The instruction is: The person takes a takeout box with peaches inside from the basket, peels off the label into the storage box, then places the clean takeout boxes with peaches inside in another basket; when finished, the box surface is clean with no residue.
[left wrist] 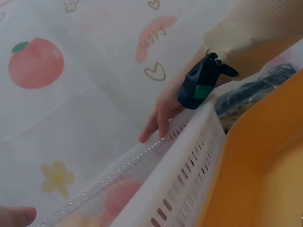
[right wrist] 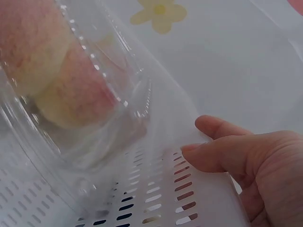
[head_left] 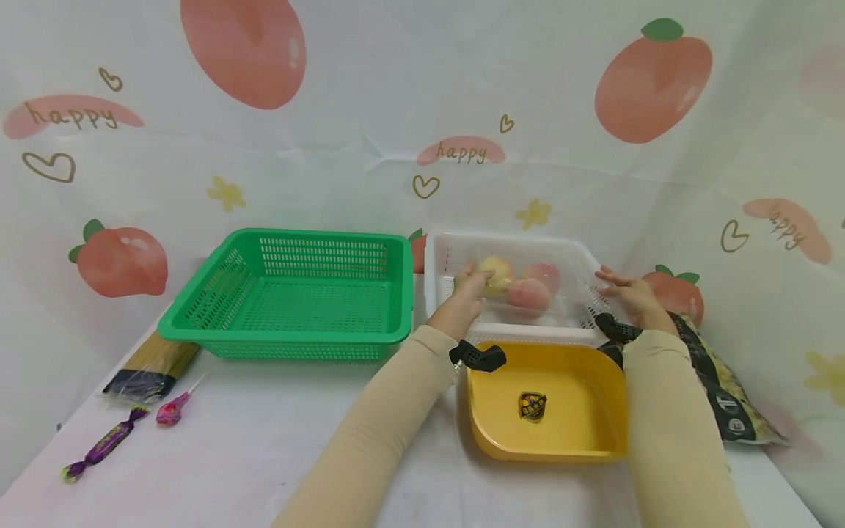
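A white slotted basket (head_left: 528,335) stands at the back right. In it is a clear plastic box of peaches (head_left: 528,295), tilted in the right wrist view. My left hand (head_left: 467,293) grips the box's left end, thumb beside the yellowish peach; its other fingertips are hidden. My right hand (head_left: 635,299) holds the basket's right rim, with the thumb (right wrist: 203,158) over the edge and some fingers outside the wall. The left wrist view shows the left thumb (left wrist: 19,216) and the basket's slotted wall (left wrist: 189,170).
A green basket (head_left: 297,346) stands left of the white one. In front is a yellow basin (head_left: 561,440) holding a small dark packet (head_left: 532,405). A lollipop (head_left: 172,411), a wrapped candy (head_left: 108,444) and a packaged bundle (head_left: 148,367) lie left; a dark bag (head_left: 733,403) lies right.
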A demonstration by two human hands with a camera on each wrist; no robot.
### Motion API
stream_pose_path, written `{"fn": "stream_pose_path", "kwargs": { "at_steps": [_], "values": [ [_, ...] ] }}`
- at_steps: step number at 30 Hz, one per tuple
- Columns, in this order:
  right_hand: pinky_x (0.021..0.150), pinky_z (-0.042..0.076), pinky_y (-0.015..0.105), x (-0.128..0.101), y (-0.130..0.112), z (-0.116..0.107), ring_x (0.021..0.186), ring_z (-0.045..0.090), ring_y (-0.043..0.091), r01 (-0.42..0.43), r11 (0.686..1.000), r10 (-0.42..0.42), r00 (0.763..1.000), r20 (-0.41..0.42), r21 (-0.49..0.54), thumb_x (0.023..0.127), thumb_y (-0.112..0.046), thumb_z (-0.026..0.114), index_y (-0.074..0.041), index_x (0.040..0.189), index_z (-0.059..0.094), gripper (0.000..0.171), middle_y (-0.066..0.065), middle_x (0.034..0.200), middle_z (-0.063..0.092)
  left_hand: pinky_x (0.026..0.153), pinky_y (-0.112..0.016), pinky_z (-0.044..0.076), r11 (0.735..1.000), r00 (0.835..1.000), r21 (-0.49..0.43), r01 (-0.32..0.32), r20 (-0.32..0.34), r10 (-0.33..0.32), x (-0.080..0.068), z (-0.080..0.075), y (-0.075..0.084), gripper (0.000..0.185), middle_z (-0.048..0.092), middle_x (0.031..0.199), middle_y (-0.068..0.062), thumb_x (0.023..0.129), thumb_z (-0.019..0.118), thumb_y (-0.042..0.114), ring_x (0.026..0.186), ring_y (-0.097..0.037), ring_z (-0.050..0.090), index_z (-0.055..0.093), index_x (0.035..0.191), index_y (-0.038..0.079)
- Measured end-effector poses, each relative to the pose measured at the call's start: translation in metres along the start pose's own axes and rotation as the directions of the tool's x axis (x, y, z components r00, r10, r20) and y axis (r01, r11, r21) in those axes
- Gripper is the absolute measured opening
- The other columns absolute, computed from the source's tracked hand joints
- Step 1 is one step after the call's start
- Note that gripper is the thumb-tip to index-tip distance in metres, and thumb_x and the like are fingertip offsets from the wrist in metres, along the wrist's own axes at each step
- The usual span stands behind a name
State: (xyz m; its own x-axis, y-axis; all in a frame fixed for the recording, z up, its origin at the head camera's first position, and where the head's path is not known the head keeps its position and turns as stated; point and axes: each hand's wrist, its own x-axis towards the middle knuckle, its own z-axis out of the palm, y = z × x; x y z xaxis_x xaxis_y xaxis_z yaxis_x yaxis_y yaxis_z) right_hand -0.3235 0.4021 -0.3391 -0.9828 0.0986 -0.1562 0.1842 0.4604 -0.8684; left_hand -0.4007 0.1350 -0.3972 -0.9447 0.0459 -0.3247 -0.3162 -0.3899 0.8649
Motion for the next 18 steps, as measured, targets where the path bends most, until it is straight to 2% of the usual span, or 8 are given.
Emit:
{"fn": "stream_pose_path", "kwargs": {
  "at_steps": [1, 3, 4, 5, 10, 11, 14, 18],
  "values": [
    [0.115, -0.001, 0.053, 0.000, -0.001, 0.001, 0.143, -0.007, 0.031, 0.001, 1.000, -0.001, 1.000, 0.000, -0.004, 0.094, -0.005, 0.050, 0.000, 0.142, 0.029, 0.053, 0.004, 0.153, 0.005, 0.111, -0.056, 0.020, 0.999, 0.999, 0.029, 0.018, 0.029, -0.019, -0.004, -0.001, 0.002, 0.070, 0.026, 0.153, -0.008, 0.082, 0.071, 0.017, 0.140, -0.031, 0.023, 0.038, 0.143, 0.026],
    [0.115, 0.001, 0.053, 0.000, -0.001, 0.002, 0.143, -0.007, 0.032, 0.002, 1.000, -0.002, 1.000, 0.001, -0.009, 0.094, -0.006, 0.050, 0.000, 0.143, 0.029, 0.053, 0.005, 0.153, 0.005, 0.112, -0.058, 0.015, 0.996, 0.998, 0.076, 0.036, 0.045, -0.040, -0.011, -0.002, 0.006, 0.071, 0.024, 0.154, -0.008, 0.085, 0.068, 0.022, 0.142, -0.032, 0.019, 0.032, 0.146, 0.025],
    [0.115, 0.001, 0.053, 0.000, -0.001, 0.002, 0.143, -0.007, 0.032, 0.003, 1.000, -0.003, 1.000, 0.001, -0.009, 0.094, -0.006, 0.050, 0.000, 0.143, 0.029, 0.053, 0.005, 0.153, 0.005, 0.113, -0.057, 0.013, 0.996, 0.998, 0.086, 0.035, 0.046, -0.039, -0.028, -0.002, 0.013, 0.070, 0.023, 0.154, -0.007, 0.087, 0.066, 0.022, 0.143, -0.031, 0.018, 0.029, 0.147, 0.022],
    [0.115, 0.002, 0.053, 0.001, -0.002, 0.002, 0.143, -0.007, 0.032, 0.005, 1.000, -0.005, 1.000, 0.003, -0.009, 0.094, -0.006, 0.050, 0.000, 0.143, 0.029, 0.053, 0.005, 0.153, 0.005, 0.112, -0.058, 0.014, 0.996, 0.998, 0.083, 0.024, 0.062, -0.030, -0.013, -0.005, 0.005, 0.071, 0.023, 0.154, -0.008, 0.086, 0.067, 0.026, 0.142, -0.033, 0.018, 0.030, 0.146, 0.022],
    [0.114, 0.001, 0.053, 0.001, -0.001, 0.003, 0.143, -0.009, 0.032, 0.014, 1.000, -0.013, 1.000, 0.013, -0.007, 0.094, -0.007, 0.050, 0.000, 0.143, 0.029, 0.053, 0.005, 0.153, 0.004, 0.114, -0.054, 0.016, 0.999, 0.999, 0.047, 0.012, 0.052, -0.014, -0.034, -0.012, 0.016, 0.073, 0.022, 0.153, -0.013, 0.087, 0.065, 0.027, 0.142, -0.034, 0.019, 0.028, 0.146, 0.008],
    [0.114, 0.001, 0.054, 0.001, 0.000, 0.003, 0.143, -0.009, 0.032, 0.014, 1.000, -0.014, 1.000, 0.012, -0.008, 0.094, -0.007, 0.050, 0.000, 0.143, 0.028, 0.054, 0.005, 0.153, 0.004, 0.114, -0.054, 0.016, 0.999, 0.998, 0.038, 0.021, 0.056, -0.023, -0.033, -0.014, 0.016, 0.072, 0.022, 0.153, -0.013, 0.087, 0.064, 0.027, 0.141, -0.035, 0.019, 0.028, 0.146, 0.008],
    [0.114, 0.000, 0.053, 0.002, 0.002, 0.003, 0.143, -0.008, 0.033, 0.009, 1.000, -0.009, 1.000, 0.011, -0.003, 0.094, -0.006, 0.051, 0.001, 0.142, 0.028, 0.054, 0.005, 0.153, 0.004, 0.115, -0.051, 0.014, 0.999, 0.998, 0.043, 0.027, 0.062, -0.030, -0.070, -0.017, 0.040, 0.064, 0.018, 0.155, -0.013, 0.092, 0.056, 0.018, 0.143, -0.033, 0.015, 0.025, 0.147, 0.005],
    [0.114, 0.001, 0.054, 0.001, 0.003, 0.003, 0.143, -0.008, 0.034, 0.017, 1.000, -0.017, 1.000, 0.019, -0.011, 0.094, -0.006, 0.049, 0.002, 0.143, 0.026, 0.055, 0.007, 0.153, 0.002, 0.116, -0.052, 0.010, 0.992, 0.994, 0.128, -0.003, 0.111, -0.012, -0.113, -0.024, 0.065, 0.061, 0.016, 0.156, -0.008, 0.094, 0.053, 0.016, 0.144, -0.030, 0.010, 0.026, 0.147, 0.007]
  ]
}}
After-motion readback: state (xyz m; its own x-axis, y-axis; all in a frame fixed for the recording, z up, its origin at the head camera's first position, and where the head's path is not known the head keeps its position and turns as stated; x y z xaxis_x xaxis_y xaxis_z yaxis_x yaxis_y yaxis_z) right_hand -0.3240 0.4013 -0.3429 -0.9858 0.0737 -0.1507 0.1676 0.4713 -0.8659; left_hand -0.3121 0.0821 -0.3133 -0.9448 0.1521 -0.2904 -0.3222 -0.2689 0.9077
